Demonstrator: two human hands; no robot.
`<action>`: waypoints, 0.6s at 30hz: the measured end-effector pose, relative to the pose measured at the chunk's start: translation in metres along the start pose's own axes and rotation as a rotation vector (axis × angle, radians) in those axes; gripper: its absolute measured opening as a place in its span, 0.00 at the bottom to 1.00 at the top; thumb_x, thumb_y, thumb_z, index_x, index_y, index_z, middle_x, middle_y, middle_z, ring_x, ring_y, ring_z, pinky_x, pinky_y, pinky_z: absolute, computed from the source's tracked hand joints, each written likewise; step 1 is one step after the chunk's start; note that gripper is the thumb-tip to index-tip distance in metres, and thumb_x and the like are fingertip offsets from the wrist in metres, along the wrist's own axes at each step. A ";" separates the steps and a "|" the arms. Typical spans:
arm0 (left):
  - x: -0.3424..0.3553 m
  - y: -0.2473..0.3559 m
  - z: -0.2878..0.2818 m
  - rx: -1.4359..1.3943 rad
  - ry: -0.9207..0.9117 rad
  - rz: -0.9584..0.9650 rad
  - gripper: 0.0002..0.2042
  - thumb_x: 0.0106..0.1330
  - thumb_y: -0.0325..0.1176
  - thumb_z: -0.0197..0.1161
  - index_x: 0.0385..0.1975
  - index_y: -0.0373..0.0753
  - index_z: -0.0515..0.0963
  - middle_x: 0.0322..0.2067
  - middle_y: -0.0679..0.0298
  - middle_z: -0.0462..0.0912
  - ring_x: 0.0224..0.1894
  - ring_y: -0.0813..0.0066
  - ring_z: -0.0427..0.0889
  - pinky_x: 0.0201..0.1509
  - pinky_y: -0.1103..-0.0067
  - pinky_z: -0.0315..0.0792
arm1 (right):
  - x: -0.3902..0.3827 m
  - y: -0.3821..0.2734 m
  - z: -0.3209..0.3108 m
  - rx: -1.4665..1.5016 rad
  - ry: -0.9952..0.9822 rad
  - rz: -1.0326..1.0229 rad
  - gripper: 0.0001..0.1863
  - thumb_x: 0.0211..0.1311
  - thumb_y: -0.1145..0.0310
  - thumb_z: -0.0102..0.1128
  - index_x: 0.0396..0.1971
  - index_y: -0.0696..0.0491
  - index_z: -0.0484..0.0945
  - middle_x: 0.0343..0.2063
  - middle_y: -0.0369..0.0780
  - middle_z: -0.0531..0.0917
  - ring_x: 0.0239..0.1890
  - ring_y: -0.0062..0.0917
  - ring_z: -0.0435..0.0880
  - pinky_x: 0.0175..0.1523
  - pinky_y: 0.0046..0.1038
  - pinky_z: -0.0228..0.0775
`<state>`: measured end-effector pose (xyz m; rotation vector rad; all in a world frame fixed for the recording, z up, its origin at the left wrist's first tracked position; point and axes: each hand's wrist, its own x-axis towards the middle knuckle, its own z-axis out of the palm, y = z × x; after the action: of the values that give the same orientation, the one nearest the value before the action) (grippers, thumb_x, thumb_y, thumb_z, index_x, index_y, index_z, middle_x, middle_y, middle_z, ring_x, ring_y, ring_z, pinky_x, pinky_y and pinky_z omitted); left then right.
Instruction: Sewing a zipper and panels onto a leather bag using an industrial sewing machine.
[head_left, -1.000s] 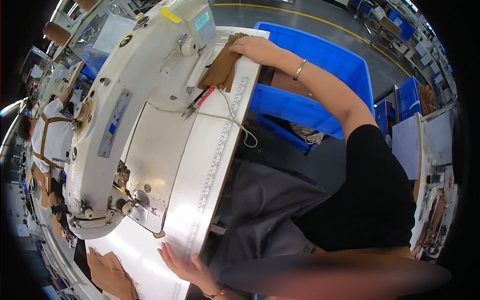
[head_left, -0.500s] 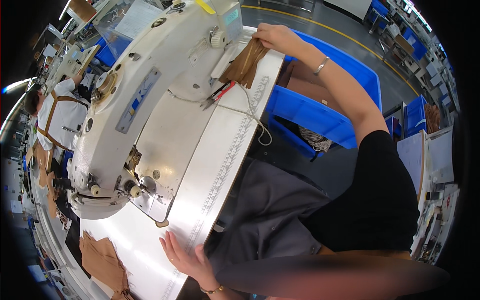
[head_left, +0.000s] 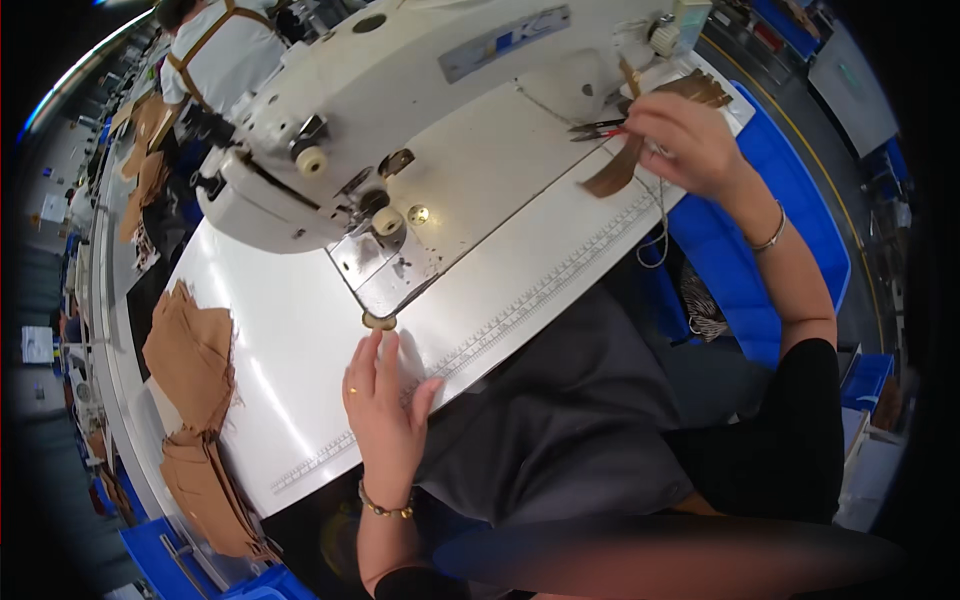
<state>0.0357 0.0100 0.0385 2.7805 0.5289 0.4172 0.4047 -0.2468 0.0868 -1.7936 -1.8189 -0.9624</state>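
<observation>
A brown fabric piece point(head_left: 612, 172) is pinched in my right hand point(head_left: 688, 145) and hangs over the far right of the white sewing table point(head_left: 480, 345). Beside that hand lie thread snips point(head_left: 597, 130) with red on the handle, partly covered by the fabric and fingers. More brown pieces point(head_left: 700, 88) lie behind the hand at the table's end. My left hand point(head_left: 385, 400) rests on the tabletop with its fingers stretched out, holding nothing. Its fingertips are just below the small tan plate point(head_left: 379, 321) at the corner of the sewing bed.
A white sewing machine point(head_left: 340, 75) spans the far side of the table. Brown fabric stacks point(head_left: 190, 355) sit at the left edge. A blue bin point(head_left: 800, 270) stands at the right, and a pale cord point(head_left: 655, 235) hangs over the front edge. Another person point(head_left: 225, 50) sits at the far left.
My right hand has come away from the pile at the table's end, bringing a brown piece toward me. The view has turned and shifted; my left hand still rests on the table.
</observation>
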 end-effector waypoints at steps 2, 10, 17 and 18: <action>0.022 -0.015 -0.006 -0.046 0.031 -0.009 0.28 0.64 0.41 0.72 0.62 0.35 0.75 0.61 0.50 0.77 0.61 0.46 0.75 0.65 0.59 0.68 | 0.012 -0.026 0.029 0.096 -0.009 -0.150 0.16 0.47 0.77 0.68 0.39 0.56 0.80 0.40 0.41 0.82 0.33 0.32 0.85 0.36 0.31 0.79; 0.139 -0.067 0.025 -0.128 0.121 -0.092 0.14 0.62 0.35 0.72 0.46 0.37 0.85 0.43 0.52 0.82 0.46 0.50 0.77 0.52 0.63 0.74 | 0.059 -0.099 0.098 0.363 0.011 -0.382 0.14 0.51 0.72 0.65 0.39 0.56 0.79 0.31 0.37 0.76 0.27 0.25 0.78 0.31 0.26 0.73; 0.129 -0.084 0.018 -0.121 0.073 -0.052 0.04 0.59 0.30 0.72 0.31 0.39 0.86 0.42 0.58 0.84 0.48 0.53 0.78 0.51 0.62 0.72 | 0.083 -0.117 0.115 0.533 0.026 -0.532 0.14 0.49 0.77 0.69 0.39 0.57 0.81 0.33 0.38 0.78 0.24 0.22 0.75 0.27 0.23 0.69; 0.126 -0.088 0.012 -0.088 0.082 -0.057 0.03 0.59 0.29 0.72 0.30 0.39 0.85 0.45 0.58 0.84 0.50 0.53 0.78 0.53 0.61 0.72 | 0.086 -0.120 0.120 0.535 0.026 -0.532 0.14 0.49 0.77 0.69 0.39 0.57 0.81 0.33 0.38 0.78 0.24 0.22 0.75 0.27 0.23 0.69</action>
<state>0.1242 0.1359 0.0279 2.6667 0.5924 0.5303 0.3005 -0.0935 0.0438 -0.9956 -2.3118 -0.5691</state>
